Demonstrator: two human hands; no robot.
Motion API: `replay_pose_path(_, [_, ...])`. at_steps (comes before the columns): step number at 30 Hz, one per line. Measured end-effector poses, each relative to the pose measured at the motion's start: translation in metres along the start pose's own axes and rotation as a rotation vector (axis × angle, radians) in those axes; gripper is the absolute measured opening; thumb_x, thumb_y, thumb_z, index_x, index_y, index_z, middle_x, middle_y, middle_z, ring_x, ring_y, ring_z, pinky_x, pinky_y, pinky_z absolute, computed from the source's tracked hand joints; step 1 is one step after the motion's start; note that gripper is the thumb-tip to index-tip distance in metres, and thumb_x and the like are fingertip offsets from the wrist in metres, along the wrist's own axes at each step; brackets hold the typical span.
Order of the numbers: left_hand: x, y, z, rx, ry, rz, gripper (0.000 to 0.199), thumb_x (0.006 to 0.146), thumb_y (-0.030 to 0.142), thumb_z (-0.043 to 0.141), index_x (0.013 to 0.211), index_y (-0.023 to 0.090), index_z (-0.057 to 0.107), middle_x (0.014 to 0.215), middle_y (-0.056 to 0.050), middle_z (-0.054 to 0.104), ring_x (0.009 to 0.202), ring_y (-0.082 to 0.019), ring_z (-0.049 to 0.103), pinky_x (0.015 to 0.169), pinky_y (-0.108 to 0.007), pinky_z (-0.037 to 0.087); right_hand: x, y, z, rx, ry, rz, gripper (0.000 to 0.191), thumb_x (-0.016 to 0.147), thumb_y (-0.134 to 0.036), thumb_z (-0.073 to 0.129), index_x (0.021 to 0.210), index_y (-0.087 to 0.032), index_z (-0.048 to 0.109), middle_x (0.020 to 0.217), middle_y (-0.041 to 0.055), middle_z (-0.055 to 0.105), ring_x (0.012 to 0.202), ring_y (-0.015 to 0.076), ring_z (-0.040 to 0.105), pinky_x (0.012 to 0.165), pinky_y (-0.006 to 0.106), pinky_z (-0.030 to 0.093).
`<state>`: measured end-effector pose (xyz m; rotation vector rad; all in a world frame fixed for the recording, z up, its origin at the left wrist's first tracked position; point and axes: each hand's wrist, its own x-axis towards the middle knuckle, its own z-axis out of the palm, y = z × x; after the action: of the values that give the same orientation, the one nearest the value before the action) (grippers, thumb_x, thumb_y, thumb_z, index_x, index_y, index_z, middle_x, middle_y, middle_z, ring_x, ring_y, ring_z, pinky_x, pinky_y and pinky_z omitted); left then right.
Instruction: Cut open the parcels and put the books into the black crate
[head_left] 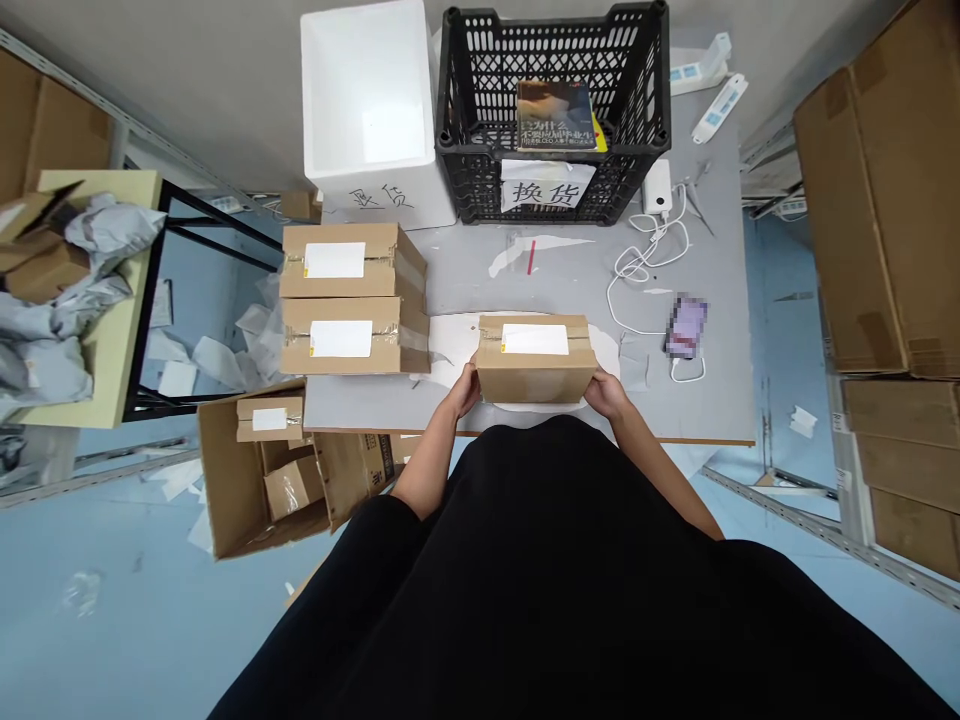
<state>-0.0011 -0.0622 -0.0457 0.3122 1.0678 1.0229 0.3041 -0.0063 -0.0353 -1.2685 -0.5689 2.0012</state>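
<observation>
A cardboard box (536, 362) is grasped at its two ends by the partly curled fingers of the left hand (463, 393) and of the right hand (608, 393), and it is located at the front of the worktop (459, 270).

At the middle of the front edge of the table (465, 270), the carton (536, 387) hides some fingers of the left hand (466, 391) and the right hand (606, 393), and the mark on the carton's label (536, 340) is too small to read. Near the table's right edge, the phone (686, 325) is blurred into blocks; beyond that edge, a large box (877, 220) runs out of view
</observation>
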Motion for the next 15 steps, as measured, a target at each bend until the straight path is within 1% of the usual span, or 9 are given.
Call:
replay_pose_path(2, [-0.005,0.0,-0.005,-0.047,0.006,-0.015,0.041,0.076,0.026,0.057,0.117,0.024,0.062,0.108,-0.005,0.071,0.105,-0.022,0.065,0.087,-0.031,0.05,-0.002,0.0,-0.007,-0.023,-0.05,0.003,0.064,0.068,-0.021,0.064,0.13,-0.037,0.062,0.123,-0.0037,0.073,0.119,0.0236,0.064,0.099,0.041,0.053])
replay_pose_path(4, [-0.008,0.001,-0.009,-0.071,-0.004,-0.032,0.051,0.067,0.018,0.058,0.118,0.025,0.061,0.109,-0.003,0.07,0.1,-0.02,0.065,0.085,-0.028,0.049,-0.003,-0.002,-0.013,-0.037,-0.087,0.013,0.07,0.065,-0.019,0.065,0.132,-0.038,0.062,0.128,-0.0046,0.071,0.119,0.0218,0.064,0.1,0.039,0.052])
replay_pose_path(7, [-0.007,0.001,-0.011,-0.074,-0.011,-0.046,0.063,0.058,0.01,0.056,0.119,0.026,0.061,0.108,-0.001,0.069,0.094,-0.016,0.065,0.08,-0.025,0.049,-0.003,-0.003,-0.018,-0.052,-0.1,0.041,0.071,0.063,-0.017,0.066,0.131,-0.036,0.063,0.128,-0.0043,0.071,0.116,0.0213,0.065,0.097,0.036,0.052])
replay_pose_path(9, [-0.005,-0.001,-0.01,-0.068,0.014,-0.04,0.065,0.056,0.007,0.056,0.119,0.026,0.06,0.109,-0.001,0.069,0.094,-0.016,0.065,0.08,-0.025,0.048,-0.003,-0.002,-0.019,-0.048,-0.098,0.054,0.066,0.065,-0.02,0.065,0.129,-0.035,0.064,0.126,-0.0032,0.072,0.115,0.0228,0.066,0.095,0.037,0.054])
replay_pose_path(12, [-0.002,-0.008,-0.007,-0.077,0.064,-0.019,0.063,0.057,0.007,0.06,0.117,0.026,0.059,0.117,-0.001,0.068,0.104,-0.018,0.065,0.087,-0.027,0.049,-0.003,0.003,-0.02,-0.007,-0.077,0.068,0.054,0.071,-0.028,0.063,0.124,-0.031,0.066,0.123,-0.0007,0.073,0.116,0.0255,0.066,0.095,0.04,0.054])
replay_pose_path(15, [-0.002,-0.018,-0.007,-0.102,0.115,-0.014,0.059,0.056,0.006,0.062,0.113,0.025,0.059,0.121,-0.001,0.067,0.109,-0.019,0.064,0.093,-0.03,0.049,-0.003,0.01,-0.022,0.029,-0.002,0.066,0.045,0.073,-0.032,0.062,0.117,-0.028,0.068,0.12,0.0008,0.074,0.119,0.0255,0.064,0.097,0.04,0.053])
